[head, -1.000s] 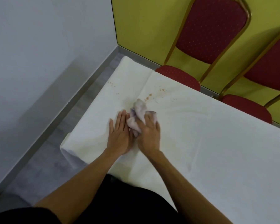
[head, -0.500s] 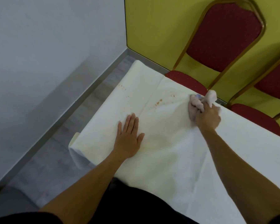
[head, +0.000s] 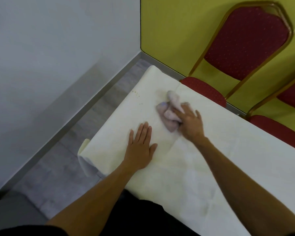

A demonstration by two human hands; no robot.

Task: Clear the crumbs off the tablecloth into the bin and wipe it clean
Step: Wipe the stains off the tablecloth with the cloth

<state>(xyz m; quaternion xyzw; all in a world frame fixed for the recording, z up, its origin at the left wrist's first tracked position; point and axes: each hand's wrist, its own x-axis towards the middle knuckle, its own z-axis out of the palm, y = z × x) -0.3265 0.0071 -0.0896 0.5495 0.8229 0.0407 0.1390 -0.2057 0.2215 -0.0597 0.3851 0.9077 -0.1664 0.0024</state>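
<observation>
Wiping a white tablecloth (head: pixel 211 164)

Right hand (head: pixel 191 123) presses a crumpled pale cloth (head: pixel 169 113) at the desk's far left, fingers (head: pixel 180 114) curled over it; left hand (head: pixel 140 149) lies flat, fingers spread. Brown crumbs (head: pixel 137 95) dot the left edge.

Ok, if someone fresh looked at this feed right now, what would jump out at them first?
Probably the right hand pressing a crumpled pale cloth onto the white tablecloth near its far left end, blurred with motion. Next, the left hand lying flat on the tablecloth closer to the person. Behind, red chairs with gold frames stand against a yellow-green wall, and a few brown specks sit by the left edge.
</observation>
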